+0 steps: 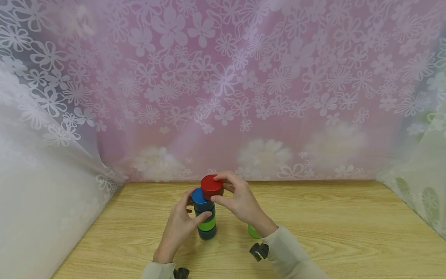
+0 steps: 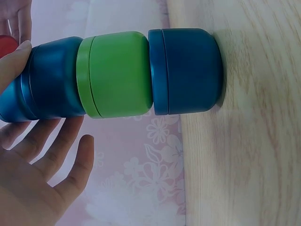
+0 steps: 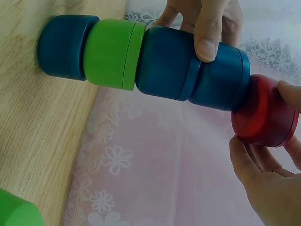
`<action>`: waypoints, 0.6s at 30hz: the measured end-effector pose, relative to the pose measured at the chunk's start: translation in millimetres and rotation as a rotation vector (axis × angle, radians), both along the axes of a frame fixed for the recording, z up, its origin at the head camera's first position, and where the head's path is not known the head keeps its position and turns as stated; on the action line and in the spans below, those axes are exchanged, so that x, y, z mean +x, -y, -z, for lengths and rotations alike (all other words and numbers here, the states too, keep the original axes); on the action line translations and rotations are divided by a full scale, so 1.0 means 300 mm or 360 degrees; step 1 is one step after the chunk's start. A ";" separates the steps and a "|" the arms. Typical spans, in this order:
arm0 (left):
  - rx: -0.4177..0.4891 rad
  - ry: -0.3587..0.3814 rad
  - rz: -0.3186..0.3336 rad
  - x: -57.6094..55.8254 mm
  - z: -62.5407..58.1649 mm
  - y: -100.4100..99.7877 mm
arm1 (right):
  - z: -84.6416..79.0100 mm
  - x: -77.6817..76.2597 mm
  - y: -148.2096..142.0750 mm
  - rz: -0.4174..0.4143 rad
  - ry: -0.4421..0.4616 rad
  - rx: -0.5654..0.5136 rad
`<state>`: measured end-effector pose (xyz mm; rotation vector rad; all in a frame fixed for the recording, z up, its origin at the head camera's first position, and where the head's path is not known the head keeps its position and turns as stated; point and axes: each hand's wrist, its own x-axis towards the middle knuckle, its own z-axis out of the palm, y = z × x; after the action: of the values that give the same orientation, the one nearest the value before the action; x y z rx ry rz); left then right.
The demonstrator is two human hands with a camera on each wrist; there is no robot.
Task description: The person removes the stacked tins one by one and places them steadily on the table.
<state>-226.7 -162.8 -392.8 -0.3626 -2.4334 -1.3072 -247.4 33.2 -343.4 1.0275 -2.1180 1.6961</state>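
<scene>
A column of small round lidded tins stands on the table: a blue tin (image 2: 195, 70) at the bottom, a green tin (image 2: 117, 73) above it, then a second blue tin (image 2: 55, 77) and a third blue tin (image 3: 221, 77) on top. My left hand (image 1: 179, 221) grips the upper blue tins from the left, thumb across the near side. My right hand (image 1: 242, 199) holds a red tin (image 1: 211, 186) between thumb and fingers. In the right wrist view the red tin appears tilted and off-centre against the top blue tin's edge.
Another green tin (image 1: 253, 231) stands on the wooden table (image 1: 331, 217), partly behind my right wrist. A pink floral curtain (image 1: 223, 97) hangs along the table's back edge, with pale sheeting (image 1: 42, 186) on the left.
</scene>
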 end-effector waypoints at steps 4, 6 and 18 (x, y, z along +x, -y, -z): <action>0.0000 -0.0003 0.0002 0.001 0.000 0.000 | 0.003 0.002 -0.010 0.0019 0.0016 -0.0006; -0.0002 -0.0004 0.0001 0.001 -0.001 -0.001 | 0.004 0.004 -0.015 0.0034 0.0025 -0.0010; 0.0008 0.0015 0.0006 0.002 -0.002 -0.001 | 0.013 0.004 -0.042 0.0075 0.0032 -0.0013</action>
<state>-226.1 -162.5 -392.3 -0.3611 -2.4376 -1.3193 -246.3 45.9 -347.2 0.9542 -2.1287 1.6983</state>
